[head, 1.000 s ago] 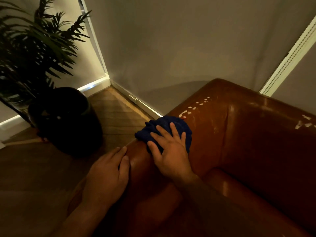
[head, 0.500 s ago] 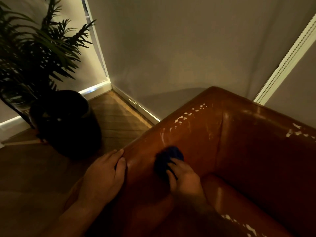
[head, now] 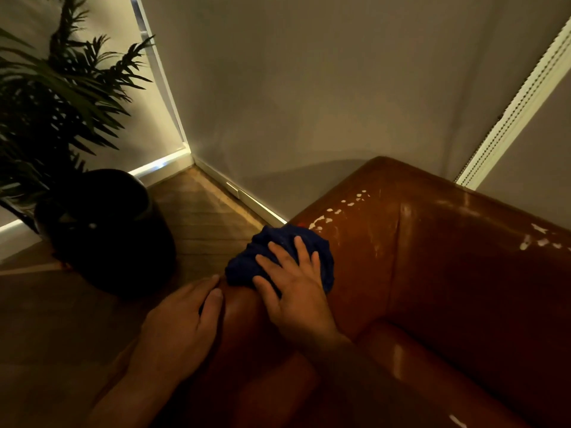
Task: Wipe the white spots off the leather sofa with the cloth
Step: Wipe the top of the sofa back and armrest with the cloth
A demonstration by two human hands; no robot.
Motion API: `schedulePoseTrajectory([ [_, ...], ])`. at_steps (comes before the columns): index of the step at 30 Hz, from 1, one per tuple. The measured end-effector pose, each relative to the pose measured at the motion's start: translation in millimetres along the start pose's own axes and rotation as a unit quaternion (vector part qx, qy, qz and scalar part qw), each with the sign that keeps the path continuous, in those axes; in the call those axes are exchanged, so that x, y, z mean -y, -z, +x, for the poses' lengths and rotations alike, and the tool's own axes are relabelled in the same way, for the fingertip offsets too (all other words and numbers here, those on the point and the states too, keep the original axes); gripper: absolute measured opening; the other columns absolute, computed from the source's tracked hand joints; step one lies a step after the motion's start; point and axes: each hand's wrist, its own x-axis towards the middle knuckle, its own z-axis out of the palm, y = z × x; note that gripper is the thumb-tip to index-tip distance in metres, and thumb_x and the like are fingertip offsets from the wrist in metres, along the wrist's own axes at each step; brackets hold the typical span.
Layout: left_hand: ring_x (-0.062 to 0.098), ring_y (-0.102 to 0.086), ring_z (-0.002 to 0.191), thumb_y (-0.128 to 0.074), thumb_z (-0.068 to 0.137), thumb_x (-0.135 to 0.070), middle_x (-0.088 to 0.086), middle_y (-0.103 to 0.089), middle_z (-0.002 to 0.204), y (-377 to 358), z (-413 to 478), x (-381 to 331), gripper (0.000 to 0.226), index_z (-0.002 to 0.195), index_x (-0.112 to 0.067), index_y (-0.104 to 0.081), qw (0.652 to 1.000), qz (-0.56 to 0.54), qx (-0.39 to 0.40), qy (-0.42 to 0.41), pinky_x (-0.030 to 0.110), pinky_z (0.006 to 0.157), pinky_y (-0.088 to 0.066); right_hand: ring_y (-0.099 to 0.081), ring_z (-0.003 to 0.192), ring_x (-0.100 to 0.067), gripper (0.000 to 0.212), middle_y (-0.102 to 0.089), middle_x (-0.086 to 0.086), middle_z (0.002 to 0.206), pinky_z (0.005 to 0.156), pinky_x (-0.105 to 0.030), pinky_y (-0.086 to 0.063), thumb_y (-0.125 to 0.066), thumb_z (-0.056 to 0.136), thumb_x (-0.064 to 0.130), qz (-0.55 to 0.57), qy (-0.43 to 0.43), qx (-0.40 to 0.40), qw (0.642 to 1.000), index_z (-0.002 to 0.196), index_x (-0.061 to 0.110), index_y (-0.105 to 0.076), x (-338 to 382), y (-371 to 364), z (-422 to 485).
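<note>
Pressing flat, fingers spread, the right hand (head: 296, 295) is squashing the blue cloth (head: 247, 267) on the sofa arm (head: 364, 242), mid-frame. It is looking soft and light, so pushing on its top seems best. Nearby, the left hand (head: 182, 329) is lying flat.

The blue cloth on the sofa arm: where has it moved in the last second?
The right hand swept the dark blue cloth down the inner side of the arm of the brown leather sofa, then back up onto its top, where it presses flat just short of the white spots. The left hand stayed resting on the arm; those spots and the ones on the backrest remain.
</note>
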Motion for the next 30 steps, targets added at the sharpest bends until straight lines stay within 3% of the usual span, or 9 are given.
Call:
schedulePoseTrajectory([
  [3, 0.008, -0.055, 0.118, -0.035, 0.086, -0.048, -0.009, -0.064, 0.124, 0, 0, 0, 0.051, 0.119, -0.026, -0.066, 1.0, -0.011, -0.005, 0.001, 0.03, 0.098, -0.041, 0.005, 0.145, -0.009, 0.048, -0.032, 0.014, 0.151, 0.115, -0.036, 0.013, -0.032, 0.094, 0.051, 0.043, -0.028, -0.035, 0.998, 0.136, 0.032, -0.046, -3, -4, -2],
  [8, 0.008, -0.057, 0.114, -0.036, 0.084, -0.045, -0.008, -0.065, 0.122, 3, 0, -6, 0.05, 0.117, -0.024, -0.068, 0.999, -0.028, -0.016, 0.0, 0.023, 0.092, -0.038, -0.002, 0.143, -0.002, 0.038, -0.03, 0.023, 0.141, 0.111, -0.016, 0.008, -0.044, 0.097, 0.036, 0.095, -0.052, -0.078, 0.991, 0.133, 0.025, -0.051, -10, -3, -9],
  [14, 0.014, -0.057, 0.115, -0.033, 0.084, -0.05, -0.005, -0.064, 0.125, 1, 4, -11, 0.054, 0.12, -0.026, -0.065, 1.0, 0.006, -0.001, 0.005, 0.031, 0.092, -0.042, -0.025, 0.133, 0.004, 0.036, -0.037, 0.019, 0.137, 0.103, 0.0, -0.013, -0.053, 0.095, 0.024, 0.141, -0.163, -0.114, 0.97, 0.13, 0.019, -0.054, -28, 0, -35],
  [18, 0.011, -0.053, 0.121, -0.028, 0.085, -0.053, -0.008, -0.058, 0.132, -3, 10, -17, 0.058, 0.127, -0.029, -0.059, 0.999, -0.019, 0.029, -0.001, 0.033, 0.1, -0.041, -0.04, 0.125, -0.001, 0.034, -0.05, 0.003, 0.139, 0.103, -0.012, -0.024, -0.053, 0.095, 0.022, 0.132, -0.26, -0.152, 0.944, 0.127, 0.013, -0.057, -41, 17, -42],
  [20, 0.01, -0.053, 0.121, -0.031, 0.085, -0.052, -0.008, -0.059, 0.132, -3, 13, -16, 0.055, 0.125, -0.029, -0.061, 0.999, -0.038, 0.022, -0.007, 0.03, 0.102, -0.039, -0.034, 0.132, -0.003, 0.036, -0.043, 0.01, 0.14, 0.109, -0.016, -0.019, -0.05, 0.096, 0.025, 0.124, -0.212, -0.168, 0.955, 0.13, 0.016, -0.055, -25, 28, -29],
  [24, 0.009, -0.064, 0.097, -0.035, 0.086, -0.046, -0.01, -0.071, 0.103, -2, 13, -13, 0.04, 0.098, -0.033, -0.071, 0.998, -0.063, 0.006, -0.02, 0.025, 0.083, -0.045, 0.007, 0.141, -0.005, 0.044, -0.019, 0.016, 0.153, 0.112, -0.032, 0.014, -0.031, 0.1, 0.038, 0.021, -0.01, 0.042, 0.999, 0.142, 0.025, -0.037, 22, 23, 8],
  [26, -0.001, -0.061, 0.084, -0.037, 0.086, -0.042, -0.02, -0.067, 0.088, -1, 14, -14, 0.027, 0.085, -0.045, -0.063, 0.997, -0.074, 0.008, -0.025, 0.018, 0.072, -0.042, 0.013, 0.144, -0.014, 0.046, -0.017, 0.01, 0.157, 0.109, -0.04, 0.021, -0.026, 0.1, 0.042, -0.034, 0.001, 0.08, 0.996, 0.143, 0.028, -0.033, 25, 18, 17],
  [28, -0.009, -0.056, 0.097, -0.039, 0.085, -0.042, -0.024, -0.065, 0.106, -4, 15, -10, 0.033, 0.103, -0.043, -0.066, 0.997, -0.072, 0.011, -0.028, 0.014, 0.084, -0.04, 0.011, 0.145, -0.017, 0.046, -0.018, 0.009, 0.157, 0.11, -0.041, 0.021, -0.027, 0.099, 0.042, -0.03, -0.028, 0.062, 0.997, 0.142, 0.029, -0.034, 17, 16, 21],
  [30, -0.002, -0.049, 0.117, -0.039, 0.083, -0.045, -0.014, -0.06, 0.128, -9, 16, -6, 0.048, 0.122, -0.032, -0.063, 0.999, -0.036, 0.02, -0.023, 0.019, 0.098, -0.035, 0.009, 0.145, -0.016, 0.045, -0.021, 0.009, 0.156, 0.112, -0.04, 0.019, -0.029, 0.099, 0.042, -0.018, -0.055, 0.041, 0.997, 0.141, 0.029, -0.037, 9, 16, 23],
])
